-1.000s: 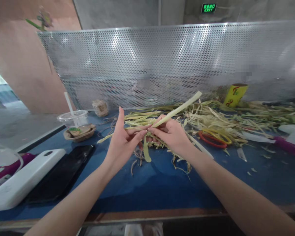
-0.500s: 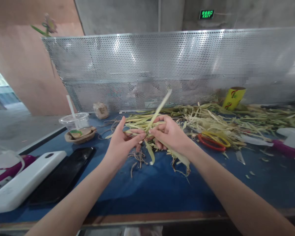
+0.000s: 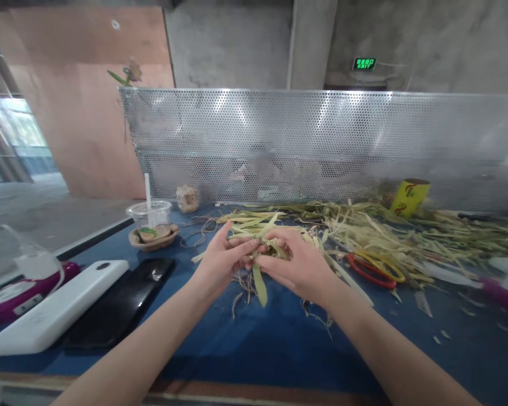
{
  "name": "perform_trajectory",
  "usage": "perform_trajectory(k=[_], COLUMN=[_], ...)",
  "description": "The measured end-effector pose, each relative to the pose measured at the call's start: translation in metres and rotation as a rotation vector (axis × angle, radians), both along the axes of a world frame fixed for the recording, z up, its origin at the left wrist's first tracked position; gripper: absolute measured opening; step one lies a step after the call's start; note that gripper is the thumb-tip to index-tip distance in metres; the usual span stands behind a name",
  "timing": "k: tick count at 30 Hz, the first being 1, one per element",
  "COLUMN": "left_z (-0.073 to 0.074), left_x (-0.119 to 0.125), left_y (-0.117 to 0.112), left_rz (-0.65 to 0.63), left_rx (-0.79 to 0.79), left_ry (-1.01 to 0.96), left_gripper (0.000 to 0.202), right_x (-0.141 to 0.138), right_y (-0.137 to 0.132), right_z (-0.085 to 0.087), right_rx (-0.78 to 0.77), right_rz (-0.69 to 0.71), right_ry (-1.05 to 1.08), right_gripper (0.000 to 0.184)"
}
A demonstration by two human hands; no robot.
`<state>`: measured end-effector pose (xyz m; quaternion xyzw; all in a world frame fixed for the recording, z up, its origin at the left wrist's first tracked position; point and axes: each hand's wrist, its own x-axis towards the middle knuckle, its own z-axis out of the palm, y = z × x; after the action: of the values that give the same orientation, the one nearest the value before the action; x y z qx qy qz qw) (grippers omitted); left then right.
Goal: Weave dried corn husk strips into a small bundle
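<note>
My left hand [image 3: 223, 256] and my right hand [image 3: 298, 260] meet over the middle of the table, both closed around a small bundle of pale green plant strips [image 3: 275, 248]. One flat leaf strip [image 3: 259, 285] hangs down between the hands. Fingers cover most of the bundle, so its shape is partly hidden. Thin brown roots or stems [image 3: 246, 282] lie below my fingers on the blue tabletop [image 3: 245, 349]. More long strips [image 3: 254, 217] stretch out behind the hands.
At right lie red-and-yellow-handled scissors [image 3: 375, 269], a heap of dry leaves [image 3: 359, 225] and a yellow tube [image 3: 410, 198]. Leftward are a lidded plastic cup [image 3: 150, 217], a black phone [image 3: 122, 304], a white power bank [image 3: 59, 307] and a purple power strip [image 3: 29, 293]. A perforated metal screen [image 3: 279, 129] stands behind.
The long strip that stood up between my hands is now folded down to the right under my right hand. My right hand has turned over the bundle. The camera view has shifted slightly.
</note>
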<state>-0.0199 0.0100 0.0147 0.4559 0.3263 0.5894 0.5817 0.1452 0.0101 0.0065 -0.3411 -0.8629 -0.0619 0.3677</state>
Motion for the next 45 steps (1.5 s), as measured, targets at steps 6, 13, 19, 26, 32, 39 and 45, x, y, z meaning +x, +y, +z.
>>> perform_trajectory(k=[6, 13, 19, 26, 32, 39, 45], left_z=[0.004, 0.008, 0.005, 0.006, 0.004, -0.001, 0.001], left_x=[0.000, 0.003, 0.004, -0.002, -0.002, 0.000, 0.000], left_y=[-0.006, -0.008, -0.010, -0.009, -0.008, -0.003, -0.005], left_rz=[0.053, 0.061, 0.008, -0.044, 0.072, 0.080, 0.097], left_rx=[-0.049, -0.146, -0.220, -0.205, 0.105, 0.206, 0.235], left_ry=[-0.057, -0.027, -0.055, -0.100, -0.035, 0.025, 0.175], left_gripper=[0.086, 0.082, 0.072, 0.074, 0.097, 0.102, 0.106], right_x=[-0.007, -0.007, -0.007, 0.000, 0.001, -0.009, -0.007], right_y=[-0.003, 0.008, 0.007, 0.004, 0.006, 0.009, 0.011], right_z=[-0.001, -0.017, -0.018, -0.017, -0.007, -0.009, -0.010], right_rx=[-0.011, 0.350, 0.187, 0.045, 0.177, -0.244, -0.459], right_rz=[-0.049, 0.067, 0.086, 0.041, 0.221, 0.267, 0.267], right_ry=[0.058, 0.011, -0.006, 0.208, 0.359, 0.644, 0.733], right_gripper=[0.020, 0.013, 0.008, 0.016, 0.013, 0.001, 0.005])
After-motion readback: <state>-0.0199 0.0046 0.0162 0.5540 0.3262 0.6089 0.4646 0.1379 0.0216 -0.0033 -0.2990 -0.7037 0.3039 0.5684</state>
